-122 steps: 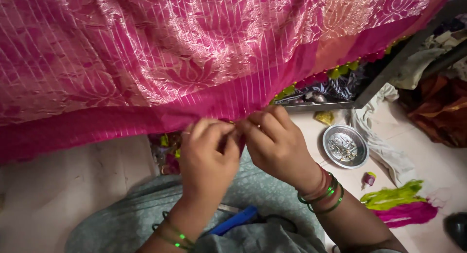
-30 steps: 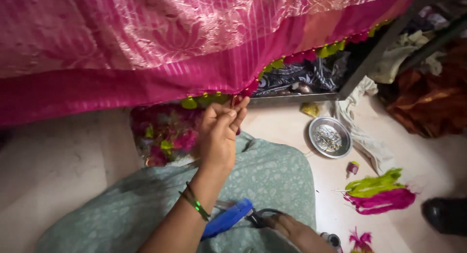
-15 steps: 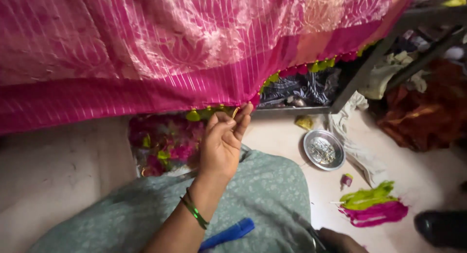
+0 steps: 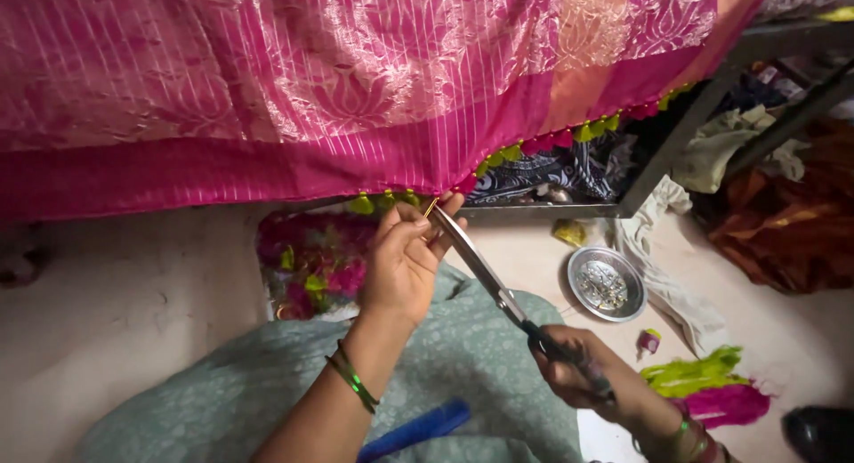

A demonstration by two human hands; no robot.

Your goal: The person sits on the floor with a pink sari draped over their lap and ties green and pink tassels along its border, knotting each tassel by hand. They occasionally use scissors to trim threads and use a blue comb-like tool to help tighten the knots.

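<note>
A pink patterned cloth (image 4: 338, 80) hangs across the top, its lower edge trimmed with green and pink tassels (image 4: 382, 201). My left hand (image 4: 405, 258) pinches a strand at that edge, fingers closed on it. My right hand (image 4: 583, 374) grips the handles of long metal scissors (image 4: 485, 267). The blades reach up to the left, and their tips meet the pinched spot beside my left fingers. Green bangles circle both wrists.
A round metal dish (image 4: 607, 283) sits on the floor at right, near green and pink thread bundles (image 4: 707, 387). A blue comb (image 4: 416, 429) lies on my green-clad lap. Pink and green scraps (image 4: 307, 263) lie under the cloth. A metal rack (image 4: 685, 143) holds folded cloths.
My right hand has come back into view holding the scissors and raised the blades to the cloth's edge. My left hand has stayed pinching the hem.
</note>
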